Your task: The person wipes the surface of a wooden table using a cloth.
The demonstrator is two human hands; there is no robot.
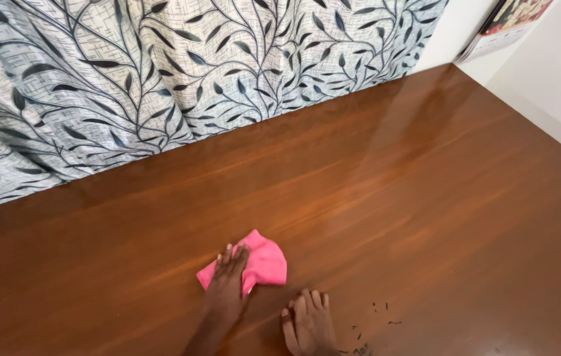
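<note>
Pink cloth [262, 262] lies crumpled near desk's [425, 198] front edge, centre-left. Your left hand [228, 285] presses flat on it, fingers spread, no closed grip. Right hand [310, 323] rests flat, open, just beside. Bare wood runs wide to curtain [129, 79] at back & right edge; dark specks [379, 316] near right hand.

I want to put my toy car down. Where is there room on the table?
The table is bare between the leafy curtain and the pink cloth, and along the right side. It's crowded near the front, around the left hand, right hand and dark marks.
</note>
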